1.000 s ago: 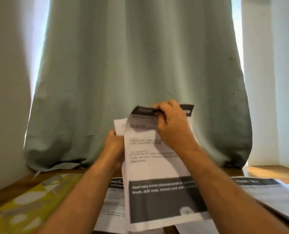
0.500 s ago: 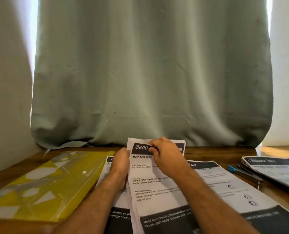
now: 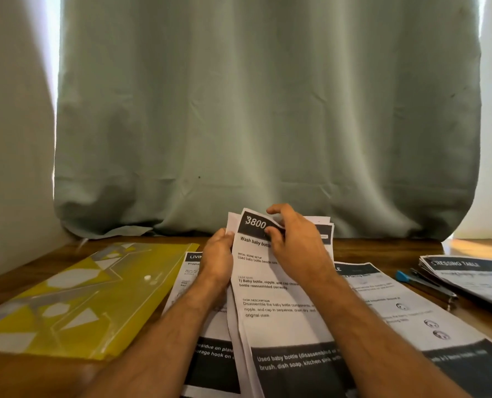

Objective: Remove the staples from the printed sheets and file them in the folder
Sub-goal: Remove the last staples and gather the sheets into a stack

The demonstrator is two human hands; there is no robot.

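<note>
Both forearms reaching in from the near edge over a wooden table [image 3: 382,248]. Left hand [image 3: 217,258] gripping the left edge of a set of printed sheets [image 3: 270,294], fingers curled behind the paper, thumb at the front margin. Right hand [image 3: 293,242] at the top of the same set, thumb and bent fingers pinching the dark header band beside the white number 3800, the top left corner of the front page lifted and curling forward. Held set tilted up off the table at its far end, its near end low in the view, roughly centre of the scene; a staple too small to make out.

Under and around the held set, more printouts flat on the table: one sheet [image 3: 191,271] just left of the left wrist, partly covered by that arm, and another sheet [image 3: 405,308] to the right, running toward the near right corner. Far right, a separate stack of papers [image 3: 468,275] with a dark title bar. Between that stack and the right-hand sheet, a slim tool with a blue tip [image 3: 404,275], lying flat; what kind of tool cannot be told.

On the left, well apart from the hands, a yellow folder [image 3: 95,305] with pale shapes and a snap button, lying flat and closed. Behind everything, a grey-green curtain [image 3: 267,110] hanging down to the table's far edge.
</note>
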